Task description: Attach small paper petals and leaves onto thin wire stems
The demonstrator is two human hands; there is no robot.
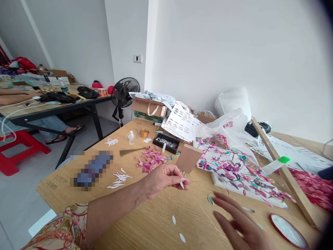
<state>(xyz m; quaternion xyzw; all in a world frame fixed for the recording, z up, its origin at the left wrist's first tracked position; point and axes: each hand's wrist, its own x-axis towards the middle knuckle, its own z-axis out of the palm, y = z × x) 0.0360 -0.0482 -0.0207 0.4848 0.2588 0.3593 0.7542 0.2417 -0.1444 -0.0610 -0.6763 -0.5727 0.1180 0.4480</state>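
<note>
My left hand (162, 178) is closed in a pinch above the table, thumb against fingers. It grips a small white petal-shaped piece (181, 185), whose tip points down. My right hand (238, 224) is at the lower right, fingers apart and holding nothing, slightly blurred. Close to its fingertips lies a green-edged leaf piece (210, 200). Two loose white pieces rest on the wood nearer to me, one of them an oval petal (174, 219). Beyond my left wrist are a small heap of white slivers (121, 180) and a scatter of pink petals (149, 159).
To the right, a red-rimmed round dish (288, 231), a wooden bar (283, 173) and purple-and-teal flower sprays (234, 156) crowd the table. A wooden block (189, 158) and black box (165, 143) stand behind. At another table, a person's arm (15, 97) shows.
</note>
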